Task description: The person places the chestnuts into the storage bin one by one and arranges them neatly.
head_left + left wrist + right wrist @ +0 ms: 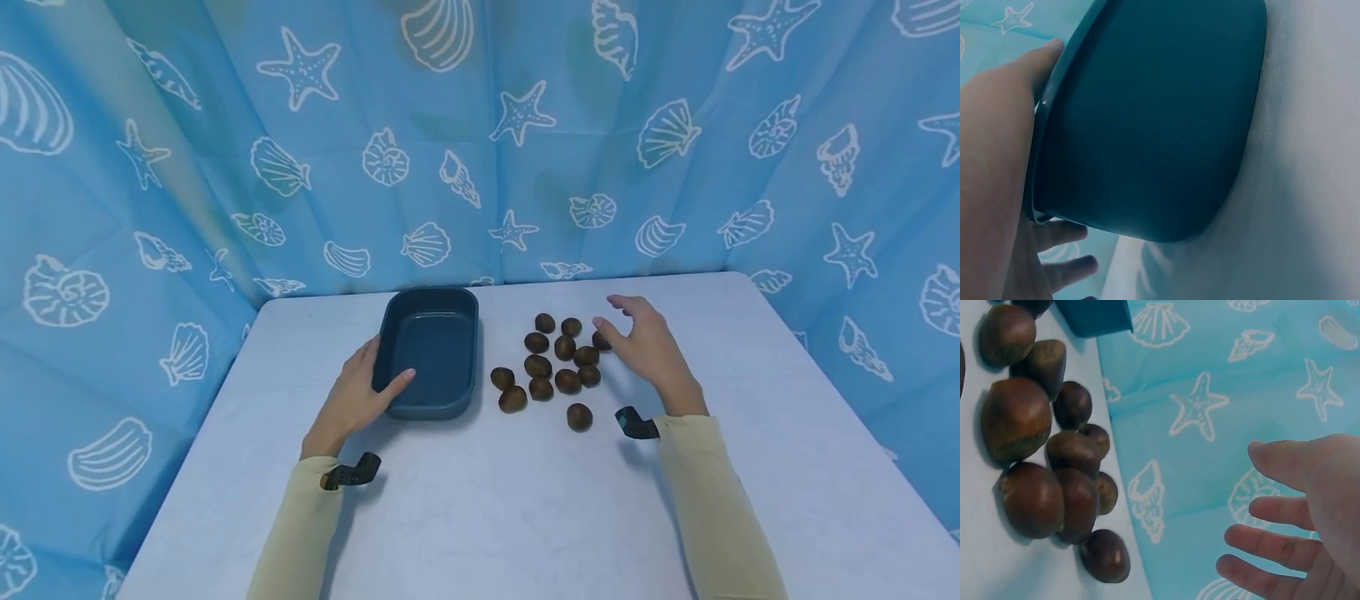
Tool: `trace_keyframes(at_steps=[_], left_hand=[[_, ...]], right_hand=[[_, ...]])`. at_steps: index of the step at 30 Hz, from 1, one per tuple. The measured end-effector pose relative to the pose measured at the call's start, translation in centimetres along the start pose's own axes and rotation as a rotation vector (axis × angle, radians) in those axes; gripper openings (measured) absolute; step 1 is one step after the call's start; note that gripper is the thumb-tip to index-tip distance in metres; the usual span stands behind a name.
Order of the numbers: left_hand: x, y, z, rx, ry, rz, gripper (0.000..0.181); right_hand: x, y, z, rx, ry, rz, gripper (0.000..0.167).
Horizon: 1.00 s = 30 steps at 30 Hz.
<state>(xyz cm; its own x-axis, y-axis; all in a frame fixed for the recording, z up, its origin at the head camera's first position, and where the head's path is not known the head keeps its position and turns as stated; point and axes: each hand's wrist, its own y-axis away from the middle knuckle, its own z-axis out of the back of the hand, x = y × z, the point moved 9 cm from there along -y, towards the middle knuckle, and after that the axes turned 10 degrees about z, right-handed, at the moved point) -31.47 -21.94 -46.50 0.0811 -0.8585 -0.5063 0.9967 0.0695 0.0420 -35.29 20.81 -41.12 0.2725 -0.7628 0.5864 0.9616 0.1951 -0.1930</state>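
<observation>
The right hand (648,342) is spread and empty, thumb apart from the fingers, in what looks like a reach for the chestnuts (537,366), which lie loose to its left. The nearest chestnut (602,342) sits by its thumb, partly hidden; the lone chestnut (580,417) lies nearer the person than that hand and should be simple to pinch without nudging others. Round, smooth shells may roll, so come down from above and close thumb and fingertips around the widest part. The left hand (352,400) is spread about the baking dish's (431,358) near-left corner, thumb over the rim; how firmly it presses cannot be told. Light pressure should steady it.
</observation>
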Motion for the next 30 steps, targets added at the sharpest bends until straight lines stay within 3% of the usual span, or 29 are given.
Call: trace_keyframes(at_steps=[15,21,30], left_hand=[[0.9,0.5,-1.6,0.289,0.142,0.090,0.125],[0.9,0.6,-1.8,0.317,0.146,0.117,0.136],[0.5,0.5,-1.9,0.284,0.168,0.101,0.138]], right_hand=[[-3.5,0.0,-0.9,0.022,-0.034,-0.073,0.061],[-5.1,-0.1,-1.7,0.038,-0.059,-0.105,0.059],[-7.4,0.0,-3.2,0.089,-0.107,-0.161,0.060]])
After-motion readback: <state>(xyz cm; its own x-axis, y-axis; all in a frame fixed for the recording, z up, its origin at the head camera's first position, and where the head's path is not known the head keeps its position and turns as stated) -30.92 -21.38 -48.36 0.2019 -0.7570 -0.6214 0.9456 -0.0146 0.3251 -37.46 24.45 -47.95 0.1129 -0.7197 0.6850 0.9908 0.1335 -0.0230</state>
